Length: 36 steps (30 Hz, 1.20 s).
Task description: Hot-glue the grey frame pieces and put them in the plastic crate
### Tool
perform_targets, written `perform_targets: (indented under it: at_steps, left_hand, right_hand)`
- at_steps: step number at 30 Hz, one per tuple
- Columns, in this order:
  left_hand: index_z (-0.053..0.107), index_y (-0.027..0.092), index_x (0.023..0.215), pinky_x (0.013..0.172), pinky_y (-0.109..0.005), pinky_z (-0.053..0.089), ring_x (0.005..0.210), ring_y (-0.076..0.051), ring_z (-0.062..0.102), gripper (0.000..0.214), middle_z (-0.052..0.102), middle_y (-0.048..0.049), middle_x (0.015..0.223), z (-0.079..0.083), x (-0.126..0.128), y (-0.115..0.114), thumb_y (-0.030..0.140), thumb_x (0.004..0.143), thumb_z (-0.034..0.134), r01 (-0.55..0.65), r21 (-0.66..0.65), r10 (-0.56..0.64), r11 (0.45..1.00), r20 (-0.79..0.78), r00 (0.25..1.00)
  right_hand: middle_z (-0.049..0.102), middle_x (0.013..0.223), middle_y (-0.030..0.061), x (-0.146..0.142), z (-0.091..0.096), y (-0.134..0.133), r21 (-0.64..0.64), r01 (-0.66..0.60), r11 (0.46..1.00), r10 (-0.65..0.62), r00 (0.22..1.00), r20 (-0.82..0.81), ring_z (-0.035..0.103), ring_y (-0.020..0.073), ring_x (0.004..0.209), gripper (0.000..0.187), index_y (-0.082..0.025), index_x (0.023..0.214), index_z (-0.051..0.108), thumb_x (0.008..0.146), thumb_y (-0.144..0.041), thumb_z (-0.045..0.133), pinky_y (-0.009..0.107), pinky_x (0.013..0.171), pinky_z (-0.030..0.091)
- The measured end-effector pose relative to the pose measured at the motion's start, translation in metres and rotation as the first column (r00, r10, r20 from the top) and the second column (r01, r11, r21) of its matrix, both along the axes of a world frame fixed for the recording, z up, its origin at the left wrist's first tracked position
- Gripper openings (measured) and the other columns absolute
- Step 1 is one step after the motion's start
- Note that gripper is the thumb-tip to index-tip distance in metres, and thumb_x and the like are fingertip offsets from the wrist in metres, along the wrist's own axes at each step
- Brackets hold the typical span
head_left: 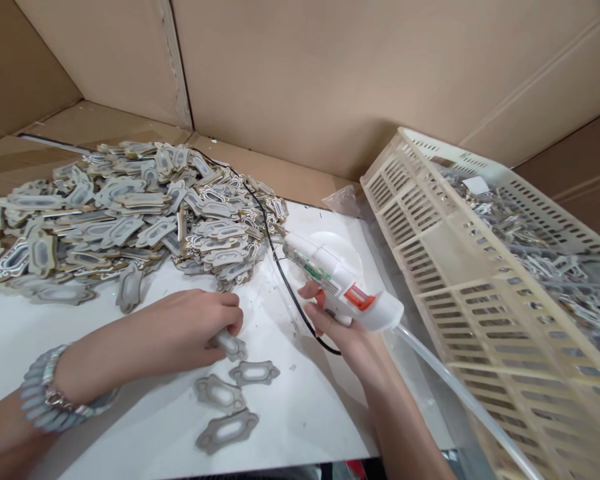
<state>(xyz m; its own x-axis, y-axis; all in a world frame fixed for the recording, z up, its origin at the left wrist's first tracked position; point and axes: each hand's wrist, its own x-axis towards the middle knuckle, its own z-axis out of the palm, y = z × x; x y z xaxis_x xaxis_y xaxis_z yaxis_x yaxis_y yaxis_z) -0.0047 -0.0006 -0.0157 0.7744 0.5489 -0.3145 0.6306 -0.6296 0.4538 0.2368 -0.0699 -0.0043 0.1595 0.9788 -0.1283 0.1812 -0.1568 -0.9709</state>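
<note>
My right hand [337, 323] is wrapped round a white hot glue gun [330, 267] with an orange trigger; its nozzle points to the upper left, and a clear glue stick [460, 387] trails from its back. My left hand [207, 330] is closed on a small grey frame-shaped plate [230, 345] just above or on the white table; the fingers cover part of it. Beside that hand lie three more such plates: one at the right [255, 372], a tilted plate [220, 395] below it, and the plate nearest me [227, 430].
A large heap of similar plates [130, 207] spreads across the back left. A black cord [283, 270] runs over the table [300, 413]. On the right stands a cream slatted crate [445, 280] holding many bagged parts. A white round dish [347, 250] sits behind the glue gun. Cardboard walls [300, 80] enclose the back.
</note>
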Motion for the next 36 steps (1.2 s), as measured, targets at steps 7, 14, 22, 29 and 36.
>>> perform_targets:
  at_steps: [7,14,22,29,36]
  left_hand:
    - [0.074,0.029,0.099,0.058,-0.022,0.047,0.062,-0.012,0.066,0.017,0.076,0.0034,0.085,0.014,-0.009,0.014,0.034,0.092,0.059,-0.23,0.326,0.061,0.917,0.456,0.888]
    - [0.074,0.026,0.094,0.057,-0.02,0.047,0.06,-0.008,0.066,0.006,0.08,0.0026,0.096,0.027,-0.02,0.018,0.026,0.094,0.068,-0.498,0.68,-0.04,0.538,0.611,0.791]
    - [0.072,0.023,0.091,0.06,-0.024,0.049,0.069,-0.013,0.072,0.002,0.08,-0.0018,0.093,0.024,-0.021,0.018,0.021,0.091,0.072,-0.455,0.76,-0.126,0.464,0.566,0.815]
    - [0.068,0.027,0.092,0.06,-0.026,0.051,0.074,-0.014,0.074,0.006,0.08,0.0014,0.092,0.029,-0.017,0.012,0.022,0.092,0.072,-0.458,0.772,-0.129,0.442,0.559,0.819]
    - [0.069,0.027,0.093,0.057,-0.027,0.052,0.075,-0.015,0.076,0.004,0.08,0.0015,0.091,0.027,-0.016,0.014,0.023,0.092,0.071,-0.446,0.79,-0.141,0.42,0.543,0.828]
  right_hand:
    - [0.074,0.088,0.0036,0.003,-0.005,-0.005,0.049,-0.003,0.999,0.003,1.0,-0.006,0.056,0.012,0.059,0.023,-0.022,0.088,0.075,0.077,-0.042,0.074,0.026,0.056,0.049]
    - [0.064,0.07,-0.0007,0.002,0.007,-0.002,0.079,-0.151,0.985,0.138,0.978,0.154,0.048,0.0112,0.053,0.013,-0.021,0.084,0.07,0.08,-0.032,0.068,0.026,0.053,0.044]
    - [0.072,0.083,0.0025,0.005,-0.003,0.0,0.219,-0.337,0.916,0.272,0.92,0.282,0.067,0.0178,0.075,0.007,-0.021,0.079,0.069,0.085,-0.026,0.069,0.028,0.067,0.053]
    - [0.069,0.081,0.0029,0.004,-0.003,0.0,0.239,-0.372,0.897,0.272,0.89,0.366,0.064,0.0175,0.073,0.007,-0.021,0.082,0.07,0.087,-0.025,0.067,0.028,0.066,0.051]
    - [0.066,0.076,0.0004,0.002,-0.003,0.0,0.24,-0.361,0.901,0.265,0.897,0.354,0.06,0.0154,0.067,0.006,-0.022,0.081,0.069,0.087,-0.023,0.067,0.027,0.062,0.047]
